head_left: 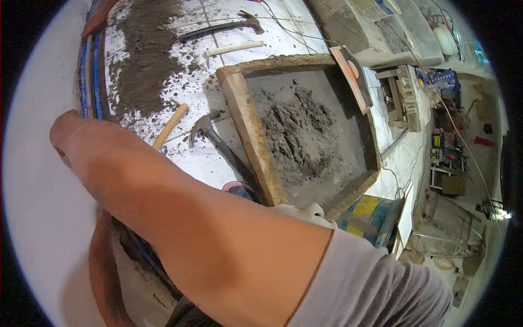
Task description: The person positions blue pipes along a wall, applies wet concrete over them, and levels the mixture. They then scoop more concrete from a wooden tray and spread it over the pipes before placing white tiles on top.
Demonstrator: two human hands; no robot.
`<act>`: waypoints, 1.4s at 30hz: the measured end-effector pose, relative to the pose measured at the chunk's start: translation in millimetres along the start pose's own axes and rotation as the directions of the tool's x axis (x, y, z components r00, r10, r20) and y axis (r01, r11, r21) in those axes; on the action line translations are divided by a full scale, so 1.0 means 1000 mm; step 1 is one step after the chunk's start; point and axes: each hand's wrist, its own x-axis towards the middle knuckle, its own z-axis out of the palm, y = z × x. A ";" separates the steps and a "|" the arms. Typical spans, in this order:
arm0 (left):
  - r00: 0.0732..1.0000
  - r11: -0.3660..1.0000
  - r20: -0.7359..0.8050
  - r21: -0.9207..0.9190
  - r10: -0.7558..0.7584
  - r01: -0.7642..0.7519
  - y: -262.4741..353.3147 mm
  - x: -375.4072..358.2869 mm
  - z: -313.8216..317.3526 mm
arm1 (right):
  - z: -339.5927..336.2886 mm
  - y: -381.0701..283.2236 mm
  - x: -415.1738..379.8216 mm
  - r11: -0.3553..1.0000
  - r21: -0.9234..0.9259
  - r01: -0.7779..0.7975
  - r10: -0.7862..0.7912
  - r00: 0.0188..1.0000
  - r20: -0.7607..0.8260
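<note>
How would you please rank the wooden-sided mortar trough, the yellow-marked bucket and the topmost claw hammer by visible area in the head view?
1. Mortar trough, largest by far.
2. Yellow-marked bucket, though partly hidden.
3. Topmost claw hammer, long but slim.

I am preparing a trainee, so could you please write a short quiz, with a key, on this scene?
1. True or false: the wet mortar lies inside the wooden trough.
2. The blue pipes run beside: a) trough; b) pale wall; c) bucket.
3. Fill in: the claw hammer nearest the top of this view has a ____ handle.

Key: 1. True. 2. b. 3. Black.
</note>
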 end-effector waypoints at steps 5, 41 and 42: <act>1.000 1.000 -0.007 0.004 -0.007 0.007 0.001 -0.005 -0.008 | 0.002 0.000 0.007 1.000 -0.013 0.011 -0.011 1.000 -0.010; 0.970 0.981 0.147 0.012 -0.192 0.192 0.048 -0.056 -0.063 | -0.011 0.032 0.210 0.947 -0.165 -0.275 0.321 0.824 0.466; 0.991 0.992 0.100 0.094 -0.090 0.081 0.020 -0.042 -0.040 | -0.011 0.030 0.212 0.944 -0.160 -0.288 0.329 0.821 0.466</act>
